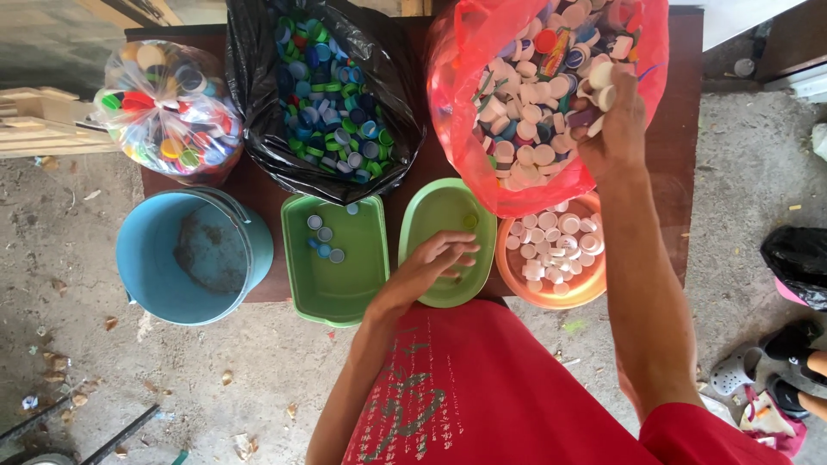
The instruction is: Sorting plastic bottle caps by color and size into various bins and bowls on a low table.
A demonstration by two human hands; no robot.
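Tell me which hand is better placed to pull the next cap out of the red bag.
Right. The right hand is already inside the red bag, fingers among the white caps. The left hand hangs over the light green oval bowl, well apart from the bag, so it would probably have to reach across.

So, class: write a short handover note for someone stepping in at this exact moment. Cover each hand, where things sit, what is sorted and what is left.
Right hand: reaching into the red bag of mixed caps, several white caps in its fingers.
Left hand: open over the oval green dish, holding nothing.
Done: the orange bowl holds many white caps; the square green tub holds a few blue ones.
Left: red bag and black bag are full, clear bag tied shut; blue bucket holds no caps.
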